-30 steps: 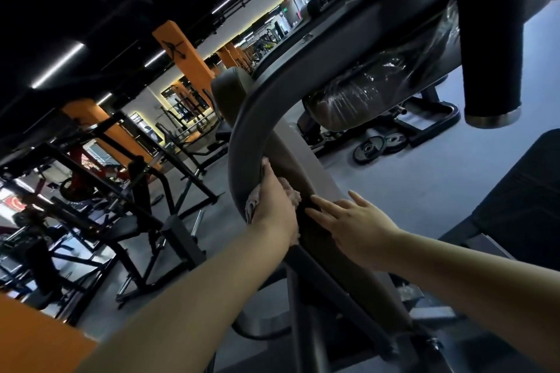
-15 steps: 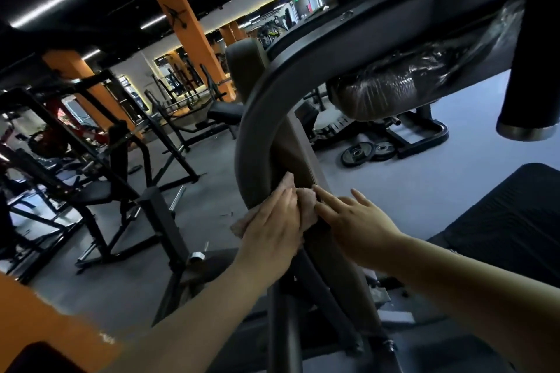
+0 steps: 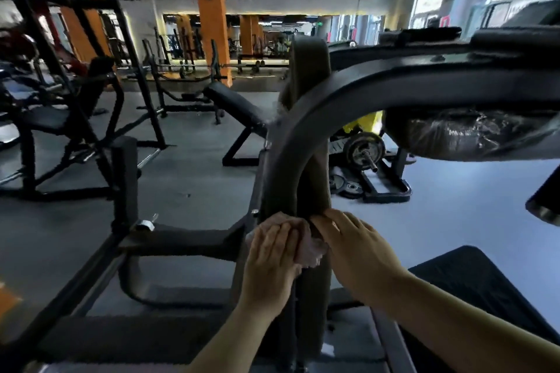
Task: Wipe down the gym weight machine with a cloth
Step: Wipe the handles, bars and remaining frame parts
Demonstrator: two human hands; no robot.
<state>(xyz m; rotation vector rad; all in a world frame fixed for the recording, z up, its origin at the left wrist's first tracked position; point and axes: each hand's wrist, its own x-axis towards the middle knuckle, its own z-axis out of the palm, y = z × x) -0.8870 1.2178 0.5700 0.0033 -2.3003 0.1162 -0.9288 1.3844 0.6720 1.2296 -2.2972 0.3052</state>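
Cloth [image 3: 306, 247], pale pink and crumpled, sits low on the curved dark frame [image 3: 291, 136] of the weight machine, where the arch comes down to meet the upright post. Off to the left stand squat racks [image 3: 75, 94] and an incline bench [image 3: 236, 106] on the grey floor, well apart from the work. Nearer, the left hand [image 3: 272, 254] lies flat over the cloth with fingers straight, pressing it against the frame rather than gripping it. Just beside it, the right hand [image 3: 360, 251] rests open on the post with fingers spread, touching the cloth's edge but holding nothing. Further right, a pad wrapped in plastic film [image 3: 472, 133] hangs under the overhead beam, with loose weight plates [image 3: 363, 148] on the floor behind.

With only a flat palm on it, the cloth could bunch up or slide off the rounded tube and drop. I would also guess the joint between frame and post may get skipped.
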